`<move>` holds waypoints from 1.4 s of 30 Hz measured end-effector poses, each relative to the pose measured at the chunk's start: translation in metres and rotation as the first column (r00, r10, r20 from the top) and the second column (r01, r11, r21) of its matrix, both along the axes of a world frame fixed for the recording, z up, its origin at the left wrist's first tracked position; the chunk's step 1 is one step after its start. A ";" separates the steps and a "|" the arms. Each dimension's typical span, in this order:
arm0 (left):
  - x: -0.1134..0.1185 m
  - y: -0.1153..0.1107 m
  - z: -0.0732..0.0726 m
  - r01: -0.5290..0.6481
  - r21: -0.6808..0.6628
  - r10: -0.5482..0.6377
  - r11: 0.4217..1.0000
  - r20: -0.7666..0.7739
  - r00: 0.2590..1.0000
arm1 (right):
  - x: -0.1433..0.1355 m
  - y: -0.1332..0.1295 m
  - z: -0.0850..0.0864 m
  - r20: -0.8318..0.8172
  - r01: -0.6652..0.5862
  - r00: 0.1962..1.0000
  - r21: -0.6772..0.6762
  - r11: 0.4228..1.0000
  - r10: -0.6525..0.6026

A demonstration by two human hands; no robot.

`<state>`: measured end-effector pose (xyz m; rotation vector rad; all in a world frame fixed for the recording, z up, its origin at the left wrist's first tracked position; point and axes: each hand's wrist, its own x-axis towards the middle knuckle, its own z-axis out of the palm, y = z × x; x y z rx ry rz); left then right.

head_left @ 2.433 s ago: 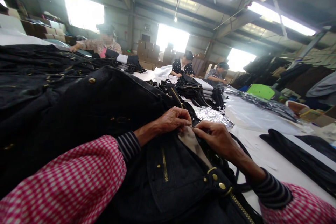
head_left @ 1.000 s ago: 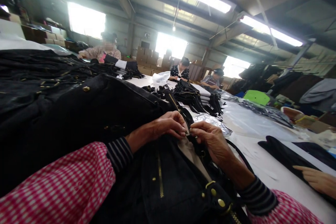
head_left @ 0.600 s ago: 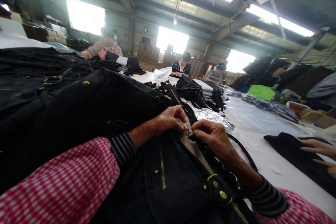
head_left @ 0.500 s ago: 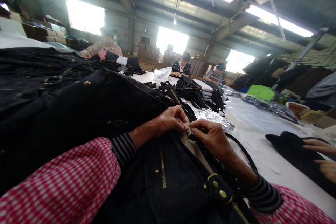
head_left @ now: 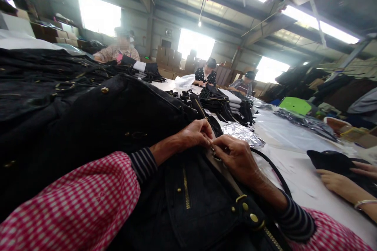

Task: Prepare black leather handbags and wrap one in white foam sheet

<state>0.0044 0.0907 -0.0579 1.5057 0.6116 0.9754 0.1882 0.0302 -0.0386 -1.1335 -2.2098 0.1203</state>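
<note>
A black handbag (head_left: 203,208) with brass-coloured studs and a short pocket zipper (head_left: 186,190) lies in front of me. My left hand (head_left: 194,133) is closed in a pinch at the beige edge of the bag's top opening. Right beside it, my right hand (head_left: 237,159) is also pinching, its fingertips almost touching the left ones. A small metal fitting (head_left: 216,154) shows just under the right fingers. Whatever sits between the fingertips is too small and covered to name. A black strap (head_left: 273,168) curves behind my right wrist.
Piled black bags (head_left: 88,113) fill the left side. Stacked black goods (head_left: 226,100) and crumpled clear plastic (head_left: 243,133) lie farther back on the white table (head_left: 294,168). At the right, a co-worker's hands (head_left: 341,184) handle a black item (head_left: 332,160). Several people sit beyond.
My fingertips have drawn closer together at the bag opening, with the right hand turned slightly. The co-worker's hands at the right have reached farther into view. My view has shifted slightly.
</note>
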 end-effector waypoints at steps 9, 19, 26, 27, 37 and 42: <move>-0.007 -0.008 0.013 -0.017 0.263 0.077 0.965 -0.219 0.973 | 0.007 0.016 -0.008 -0.429 -0.059 0.900 -0.297 0.953 -0.078; -0.003 -0.005 0.004 0.114 0.222 -0.089 0.968 -0.117 0.989 | 0.005 0.013 -0.002 -0.578 -0.178 0.804 -0.461 0.870 -0.141; -0.007 -0.001 0.006 0.177 0.171 -0.152 0.969 -0.149 0.977 | 0.010 0.020 -0.001 -0.666 -0.259 0.713 -0.541 0.800 -0.220; -0.007 -0.001 0.007 0.189 0.168 -0.161 0.968 -0.166 0.973 | 0.011 0.021 -0.001 -0.652 -0.257 0.728 -0.545 0.798 -0.211; -0.008 -0.004 0.010 0.220 0.155 -0.197 0.963 -0.151 0.969 | 0.013 0.022 0.005 -0.589 -0.285 0.793 -0.588 0.757 -0.159; -0.009 -0.005 0.011 0.227 0.141 -0.206 0.964 -0.145 0.968 | 0.012 0.021 0.005 -0.595 -0.285 0.783 -0.603 0.746 -0.182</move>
